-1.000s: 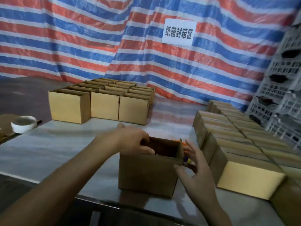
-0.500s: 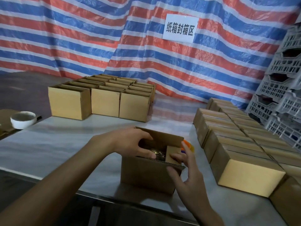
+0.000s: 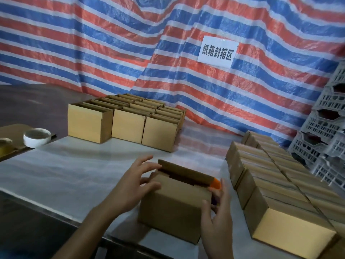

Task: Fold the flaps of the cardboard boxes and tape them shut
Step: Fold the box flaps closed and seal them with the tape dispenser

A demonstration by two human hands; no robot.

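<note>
A small cardboard box (image 3: 173, 208) stands on the pale table (image 3: 74, 174) near its front edge. Its near flap lies folded down over the top. The far flap (image 3: 188, 171) leans in, with a dark gap between the two. My left hand (image 3: 138, 183) rests on the box's left top edge, its fingers spread and touching the flaps. My right hand (image 3: 217, 210) lies flat against the box's right side, fingers pointing up. An orange tape dispenser (image 3: 216, 184) shows just behind the box's right corner, mostly hidden.
A block of open boxes (image 3: 127, 128) stands at the back left. Rows of closed boxes (image 3: 280, 186) fill the right side. A white tape roll (image 3: 36, 137) lies at the far left, grey plastic crates (image 3: 324, 139) stack at the right, and a striped tarp (image 3: 130, 53) hangs behind.
The box was open a second ago; the side flaps went in, and the near flap now lies over the top. My left hand has come out of the opening onto the box's top edge.
</note>
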